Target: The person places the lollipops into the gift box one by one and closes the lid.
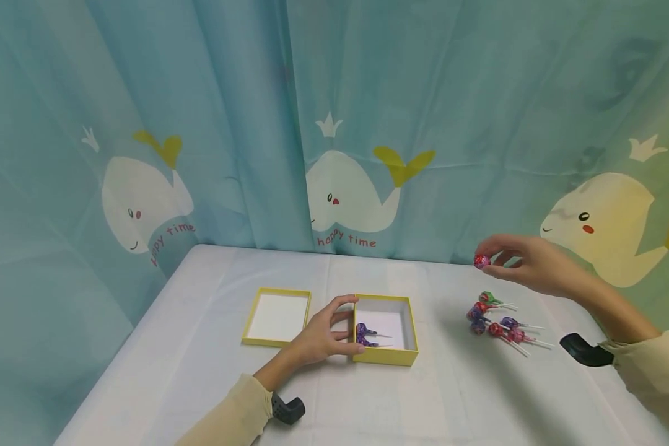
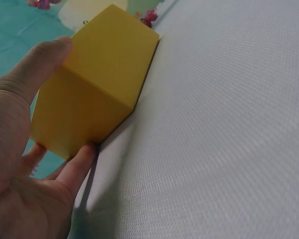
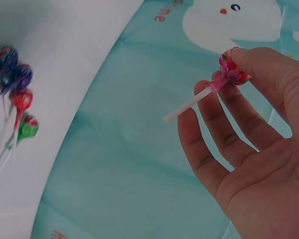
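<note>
my right hand (image 1: 528, 265) pinches a red-and-pink lollipop (image 1: 482, 261) by its wrapped head, raised clear of the loose lollipops (image 1: 496, 329) on the table (image 1: 440, 402), as my left hand (image 1: 322, 336) grips the left end of an open yellow box (image 1: 387, 356). two purple lollipops (image 1: 361, 329) lie inside. i judge this mid-transfer; next likely calls for swinging left, then lowering gently beside them.

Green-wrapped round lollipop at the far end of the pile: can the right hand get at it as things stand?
Probably not right away: the right hand pinches a round red-and-pink wrapped lollipop. Otherwise, the green-wrapped round lollipop looks within reach, its head uncovered.
</note>
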### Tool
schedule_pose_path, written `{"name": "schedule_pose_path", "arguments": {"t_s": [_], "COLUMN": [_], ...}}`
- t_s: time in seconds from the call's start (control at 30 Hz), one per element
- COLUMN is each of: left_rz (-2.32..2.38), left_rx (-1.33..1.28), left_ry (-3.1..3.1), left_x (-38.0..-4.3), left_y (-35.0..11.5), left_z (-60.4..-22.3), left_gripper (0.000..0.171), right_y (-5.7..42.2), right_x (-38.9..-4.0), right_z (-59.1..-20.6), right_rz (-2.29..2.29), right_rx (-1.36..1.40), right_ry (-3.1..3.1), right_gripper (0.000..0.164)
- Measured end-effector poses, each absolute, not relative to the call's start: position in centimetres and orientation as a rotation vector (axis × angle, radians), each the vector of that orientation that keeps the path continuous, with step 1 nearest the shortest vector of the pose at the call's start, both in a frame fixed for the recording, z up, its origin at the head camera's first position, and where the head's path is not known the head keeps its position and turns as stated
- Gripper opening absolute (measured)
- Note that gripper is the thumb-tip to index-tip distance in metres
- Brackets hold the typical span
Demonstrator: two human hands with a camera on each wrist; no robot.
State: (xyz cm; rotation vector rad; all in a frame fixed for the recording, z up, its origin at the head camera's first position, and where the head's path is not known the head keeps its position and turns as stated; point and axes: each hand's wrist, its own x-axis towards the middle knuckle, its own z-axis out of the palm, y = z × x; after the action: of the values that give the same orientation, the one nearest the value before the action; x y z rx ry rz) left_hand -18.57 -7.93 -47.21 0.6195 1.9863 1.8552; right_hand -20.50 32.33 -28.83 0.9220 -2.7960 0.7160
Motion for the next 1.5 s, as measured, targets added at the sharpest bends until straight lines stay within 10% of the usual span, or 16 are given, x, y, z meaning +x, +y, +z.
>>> {"name": "schedule_pose_path", "arguments": {"t_s": [1.5], "left_rz": [1.844], "left_rx": [0.6], "left_ry": [1.999], "left_x": [-18.7], "left_y": [-7.8], "left_z": [-47.0], "left_gripper": [0.093], "right_y": [17.7], "right_x": [-23.6], "right_z": [-38.2], "right_rz": [1.2], "right_rx": [1.287], "right_ry": [-2.831], "right_gripper": [0.02]}}
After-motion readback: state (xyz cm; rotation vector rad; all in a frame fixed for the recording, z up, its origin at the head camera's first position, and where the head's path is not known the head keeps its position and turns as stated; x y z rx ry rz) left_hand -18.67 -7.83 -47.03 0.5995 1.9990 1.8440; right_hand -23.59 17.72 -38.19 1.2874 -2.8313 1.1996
